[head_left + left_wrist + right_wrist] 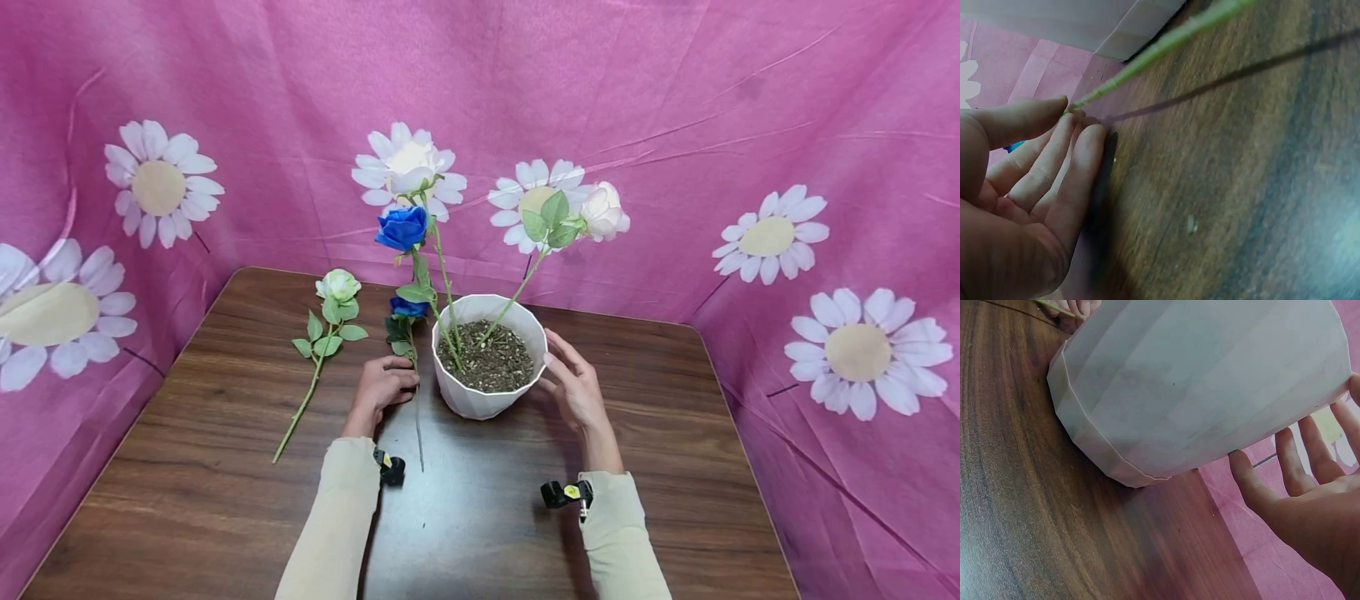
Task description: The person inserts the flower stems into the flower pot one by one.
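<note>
My left hand [384, 387] pinches the thin stem of a blue rose [408, 307] between thumb and fingertips, just left of the pot. In the left wrist view that green stem [1166, 45] runs from the fingertips over the table, its shadow beside it. The white faceted flowerpot [474, 403] holds dark soil [497, 363]. Standing in it are a white rose [412, 173], another blue rose [402, 227] and a pale pink rose [604, 212] leaning right. Against the pot's right side rest the fairly straight fingertips of my right hand [577, 393].
A pale green-white rose [338, 286] lies on the wooden table [660, 533], left of my left hand, its stem toward me. Pink cloth [645, 75] printed with large daisies hangs behind and at both sides of the table.
</note>
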{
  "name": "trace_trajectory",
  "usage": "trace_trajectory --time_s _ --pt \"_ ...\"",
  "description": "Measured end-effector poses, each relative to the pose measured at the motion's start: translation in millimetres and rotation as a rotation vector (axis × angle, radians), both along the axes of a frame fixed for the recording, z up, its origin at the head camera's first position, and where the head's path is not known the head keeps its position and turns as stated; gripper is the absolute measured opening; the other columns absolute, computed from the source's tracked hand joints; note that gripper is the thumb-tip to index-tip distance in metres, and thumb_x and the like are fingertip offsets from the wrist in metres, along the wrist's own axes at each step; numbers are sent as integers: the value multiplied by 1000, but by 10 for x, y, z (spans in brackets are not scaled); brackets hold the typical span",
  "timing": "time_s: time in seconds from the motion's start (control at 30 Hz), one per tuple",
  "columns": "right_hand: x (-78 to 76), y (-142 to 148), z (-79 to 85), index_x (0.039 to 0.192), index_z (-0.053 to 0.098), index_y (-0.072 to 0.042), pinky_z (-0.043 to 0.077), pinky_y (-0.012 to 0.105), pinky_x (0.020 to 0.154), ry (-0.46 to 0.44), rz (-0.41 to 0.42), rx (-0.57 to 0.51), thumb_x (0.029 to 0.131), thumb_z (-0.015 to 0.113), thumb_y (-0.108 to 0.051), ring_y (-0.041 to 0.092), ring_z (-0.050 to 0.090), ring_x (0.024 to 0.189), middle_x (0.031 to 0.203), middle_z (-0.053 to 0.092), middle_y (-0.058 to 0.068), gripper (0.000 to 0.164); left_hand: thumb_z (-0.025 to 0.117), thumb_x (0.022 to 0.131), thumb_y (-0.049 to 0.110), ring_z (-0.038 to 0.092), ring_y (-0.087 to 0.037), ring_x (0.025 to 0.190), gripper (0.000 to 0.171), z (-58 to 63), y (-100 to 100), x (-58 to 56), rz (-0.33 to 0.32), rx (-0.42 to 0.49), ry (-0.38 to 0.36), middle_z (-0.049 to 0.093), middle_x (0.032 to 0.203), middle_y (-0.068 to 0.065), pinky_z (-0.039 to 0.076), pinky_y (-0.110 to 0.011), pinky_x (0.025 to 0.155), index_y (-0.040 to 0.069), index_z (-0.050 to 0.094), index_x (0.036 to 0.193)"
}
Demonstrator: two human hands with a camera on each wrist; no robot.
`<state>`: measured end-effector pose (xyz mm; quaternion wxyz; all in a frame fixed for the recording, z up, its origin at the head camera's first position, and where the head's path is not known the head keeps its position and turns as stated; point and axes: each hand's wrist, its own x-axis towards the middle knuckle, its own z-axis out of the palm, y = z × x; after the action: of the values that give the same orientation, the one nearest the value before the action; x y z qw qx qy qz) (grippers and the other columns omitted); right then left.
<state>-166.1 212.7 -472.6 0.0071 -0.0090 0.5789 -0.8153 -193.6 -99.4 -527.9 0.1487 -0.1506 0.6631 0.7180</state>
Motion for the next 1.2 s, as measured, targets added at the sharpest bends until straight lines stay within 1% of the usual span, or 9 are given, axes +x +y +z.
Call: trace_trajectory --time_s 0.2,0.33,0.43,0.53,0.67,0.8,0.93,1.0,1.2 --pt "-7 -1 -11 152 36 7 58 40 89 -2 -1 -3 103 48 4 27 57 117 135 55 9 51 66 87 -11 70 -15 81 43 -1 23 24 22 95 -6 71 112 -21 62 -28 66 -12 59 130" --pt "-9 4 -20 152 37 6 58 39 88 4 4 0 103 50 3 26 58 117 136 54 10 51 66 88 -12 70 -15 81 47 -59 23 -1 46 138 -22 68 119 -23 62 -29 68 -10 57 134" --pt "-6 5 -25 151 39 6 59 39 88 14 5 3 103 52 2 26 59 116 137 53 11 50 65 90 -12 70 -14 82 48 -102 16 -28 72 193 -29 67 121 -23 62 -29 70 -10 54 137" --pt "-4 6 -26 151 40 6 59 38 88 19 7 5 103 52 1 26 59 116 138 53 11 50 65 92 -11 71 -15 85 46 -111 9 -37 92 247 -17 67 122 -23 62 -29 70 -10 53 136" --pt "-5 1 -18 152 37 7 59 38 87 6 3 -3 103 50 3 26 59 116 136 54 10 51 64 93 -11 72 -17 90 43 -77 0 -28 124 296 11 66 125 -23 62 -29 69 -9 54 134" --pt "0 -7 3 152 34 8 59 38 87 -6 0 -7 103 48 4 26 59 116 133 57 6 51 62 94 -11 72 -19 93 40 -45 -22 -31 153 346 47 72 114 -15 62 -28 70 -9 54 133" --pt "4 -8 17 153 33 8 58 40 90 -6 4 1 103 48 3 26 58 117 132 59 4 52 59 95 -13 73 -17 87 38 -8 -48 -48 187 415 88 75 98 -4 62 -28 70 -9 52 132" --pt "4 -7 18 153 33 8 57 41 90 -7 4 5 103 48 3 26 58 117 131 59 3 52 59 94 -15 72 -17 83 36 17 -57 -57 215 453 107 76 94 -3 62 -30 70 -8 53 129" --pt "1 -4 13 153 34 7 59 38 88 -9 4 0 103 47 4 26 58 117 132 58 4 51 60 94 -15 72 -17 82 32 121 -73 -65 311 508 157 76 93 -5 63 -31 70 -8 54 125"
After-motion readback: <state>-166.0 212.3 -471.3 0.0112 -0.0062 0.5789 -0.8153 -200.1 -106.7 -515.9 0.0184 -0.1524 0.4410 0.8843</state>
